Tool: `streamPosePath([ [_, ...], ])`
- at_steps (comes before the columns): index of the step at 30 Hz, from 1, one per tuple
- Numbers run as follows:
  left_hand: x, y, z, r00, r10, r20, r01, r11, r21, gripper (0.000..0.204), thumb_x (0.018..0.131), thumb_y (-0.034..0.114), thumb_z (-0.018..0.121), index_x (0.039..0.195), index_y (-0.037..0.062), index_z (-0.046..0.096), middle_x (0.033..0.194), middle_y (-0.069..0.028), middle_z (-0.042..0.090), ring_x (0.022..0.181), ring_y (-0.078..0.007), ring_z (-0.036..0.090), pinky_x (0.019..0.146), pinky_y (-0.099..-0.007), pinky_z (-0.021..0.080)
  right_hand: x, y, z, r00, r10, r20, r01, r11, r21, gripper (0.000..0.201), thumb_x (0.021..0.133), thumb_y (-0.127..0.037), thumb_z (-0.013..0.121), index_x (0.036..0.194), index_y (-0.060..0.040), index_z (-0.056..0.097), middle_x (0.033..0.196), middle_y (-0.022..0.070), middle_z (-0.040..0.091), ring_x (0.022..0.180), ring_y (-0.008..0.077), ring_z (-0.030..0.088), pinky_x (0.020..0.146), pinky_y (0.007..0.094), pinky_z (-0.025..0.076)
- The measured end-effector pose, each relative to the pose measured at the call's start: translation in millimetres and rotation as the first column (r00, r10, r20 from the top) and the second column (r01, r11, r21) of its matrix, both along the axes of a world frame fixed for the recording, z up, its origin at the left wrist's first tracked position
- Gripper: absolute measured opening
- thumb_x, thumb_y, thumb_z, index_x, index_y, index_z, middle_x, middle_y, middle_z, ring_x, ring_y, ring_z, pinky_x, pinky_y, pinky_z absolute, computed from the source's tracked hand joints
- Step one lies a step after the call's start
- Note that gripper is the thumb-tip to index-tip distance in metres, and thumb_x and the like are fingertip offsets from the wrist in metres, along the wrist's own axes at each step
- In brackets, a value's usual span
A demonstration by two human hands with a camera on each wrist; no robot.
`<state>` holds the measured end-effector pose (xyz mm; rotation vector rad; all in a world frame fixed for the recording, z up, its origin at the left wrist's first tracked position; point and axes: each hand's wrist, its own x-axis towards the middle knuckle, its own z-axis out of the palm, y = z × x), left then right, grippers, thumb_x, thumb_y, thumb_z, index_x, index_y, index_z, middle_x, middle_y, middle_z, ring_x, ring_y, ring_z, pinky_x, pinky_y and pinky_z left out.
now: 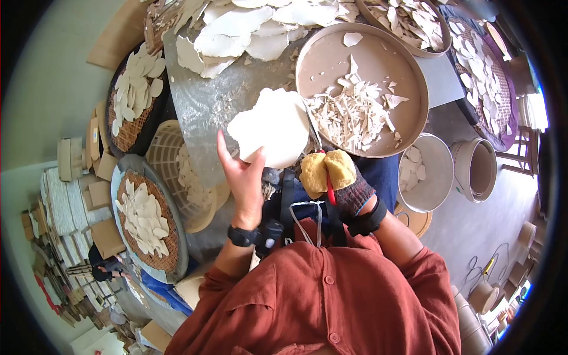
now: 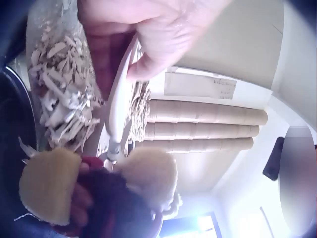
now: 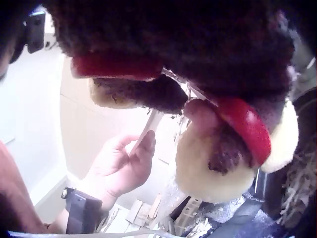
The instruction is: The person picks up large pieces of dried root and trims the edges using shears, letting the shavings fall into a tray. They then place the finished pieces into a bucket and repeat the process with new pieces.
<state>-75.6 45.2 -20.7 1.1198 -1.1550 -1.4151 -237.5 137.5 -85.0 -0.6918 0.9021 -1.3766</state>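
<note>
White flat sheet (image 1: pixel 269 127), pinched at its lower edge by left hand (image 1: pixel 242 177), held above the tabletop's near edge; red-handled scissors (image 1: pixel 319 160) gripped by gloved right hand (image 1: pixel 340 180), blades into sheet. Offcuts heaped in round tray (image 1: pixel 408 65); uncut sheets (image 1: pixel 248 23) piled at far edge.

Matt, pale, paper-thin sheet (image 1: pixel 269 127); red plastic scissors (image 1: pixel 324 171) handles padded with yellow foam; dark knitted glove (image 1: pixel 355 195); woven wicker trays (image 1: pixel 145 222).
</note>
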Motion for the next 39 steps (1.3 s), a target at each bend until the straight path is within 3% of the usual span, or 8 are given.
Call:
streamPosePath([
  [8, -34.3, 21.4, -10.8, 0.995, -0.001, -0.1, 0.01, 0.996, 0.088, 0.05, 0.085, 0.003, 0.056, 0.125, 0.0041, 0.026, 0.115, -0.0147, 0.047, 0.1, -0.0255, 0.056, 0.071, -0.0361, 0.058, -6.1, 5.7, 6.7, 0.872, -0.052, -0.486, -0.015, 0.991, -0.133, 0.031, 0.069, -0.016, 0.071, 0.097, -0.0069, 0.061, 0.09, 0.0093, 0.064, 0.084, 0.0273, 0.061, 0.075, 0.0351, 0.049],
  [15, -19.9, 14.4, 9.3, 0.978, -0.187, -0.091, 0.202, 0.961, 0.19, 0.056, 0.085, -0.001, 0.054, 0.128, 0.0048, 0.02, 0.116, -0.017, 0.047, 0.091, -0.0266, 0.061, 0.067, -0.0339, 0.058, -8.4, 8.3, 1.1, 0.9, -0.081, 0.428, 0.033, 0.993, 0.116, 0.021, 0.082, -0.016, 0.061, 0.099, -0.0044, 0.061, 0.093, 0.0099, 0.064, 0.086, 0.0227, 0.063, 0.074, 0.0318, 0.05],
  [18, -25.4, 15.6, 4.3, 0.991, -0.071, -0.113, 0.082, 0.992, 0.101, 0.055, 0.086, 0.0, 0.052, 0.131, 0.0081, 0.02, 0.117, -0.0166, 0.048, 0.086, -0.0268, 0.062, 0.064, -0.0334, 0.058, -6.6, 8.0, 8.4, 0.939, -0.045, 0.34, 0.0, 0.992, 0.13, 0.021, 0.087, -0.019, 0.057, 0.1, -0.0033, 0.061, 0.095, 0.0099, 0.065, 0.088, 0.0198, 0.063, 0.076, 0.0314, 0.049],
  [21, -35.8, 17.9, 6.4, 0.993, -0.027, -0.114, 0.033, 0.998, 0.05, 0.061, 0.086, -0.002, 0.051, 0.133, 0.0096, 0.014, 0.113, -0.0189, 0.05, 0.078, -0.0245, 0.063, 0.06, -0.0327, 0.058, -8.1, 7.9, -1.3, 0.772, -0.084, -0.63, -0.051, 0.98, -0.193, 0.022, 0.087, -0.019, 0.056, 0.1, -0.0023, 0.06, 0.096, 0.0102, 0.065, 0.089, 0.0202, 0.062, 0.078, 0.0315, 0.048],
  [24, -29.6, 7.0, 11.0, 0.988, -0.102, -0.112, 0.115, 0.986, 0.121, 0.065, 0.085, -0.003, 0.052, 0.134, 0.0104, 0.013, 0.113, -0.0191, 0.05, 0.076, -0.0256, 0.064, 0.06, -0.0322, 0.058, -6.5, 12.4, -4.1, 0.998, -0.017, 0.054, 0.015, 0.999, 0.034, 0.021, 0.085, -0.017, 0.057, 0.101, -0.0032, 0.059, 0.096, 0.0102, 0.064, 0.089, 0.0235, 0.062, 0.078, 0.032, 0.048],
  [30, -21.6, 3.1, 12.1, 0.98, -0.191, -0.057, 0.197, 0.971, 0.137, 0.062, 0.084, -0.003, 0.052, 0.132, 0.0089, 0.015, 0.111, -0.019, 0.051, 0.076, -0.026, 0.065, 0.058, -0.031, 0.058, -14.9, 10.0, -2.9, 0.947, 0.01, -0.322, -0.021, 0.999, -0.029, 0.021, 0.083, -0.017, 0.06, 0.099, -0.0038, 0.06, 0.093, 0.0105, 0.064, 0.088, 0.0261, 0.061, 0.078, 0.0328, 0.048],
  [34, -12.4, -7.6, 10.9, 0.963, -0.269, -0.031, 0.27, 0.946, 0.18, 0.061, 0.084, -0.001, 0.053, 0.132, 0.0083, 0.017, 0.113, -0.0183, 0.051, 0.077, -0.0259, 0.065, 0.058, -0.0302, 0.057, -9.8, 11.4, 11.9, 0.949, -0.052, 0.31, -0.01, 0.981, 0.195, 0.019, 0.08, -0.016, 0.061, 0.094, -0.0032, 0.061, 0.088, 0.0107, 0.065, 0.081, 0.0278, 0.063, 0.073, 0.0322, 0.05],
  [39, -8.4, -7.4, 11.8, 0.944, -0.331, -0.002, 0.328, 0.935, 0.133, 0.06, 0.083, 0.003, 0.055, 0.132, 0.0085, 0.02, 0.114, -0.0173, 0.051, 0.08, -0.0269, 0.065, 0.058, -0.0287, 0.058, -9.3, 3.1, 5.8, 0.988, -0.09, 0.129, 0.072, 0.988, 0.139, 0.018, 0.074, -0.014, 0.062, 0.089, -0.0038, 0.062, 0.082, 0.0121, 0.065, 0.072, 0.03, 0.062, 0.063, 0.0334, 0.049],
])
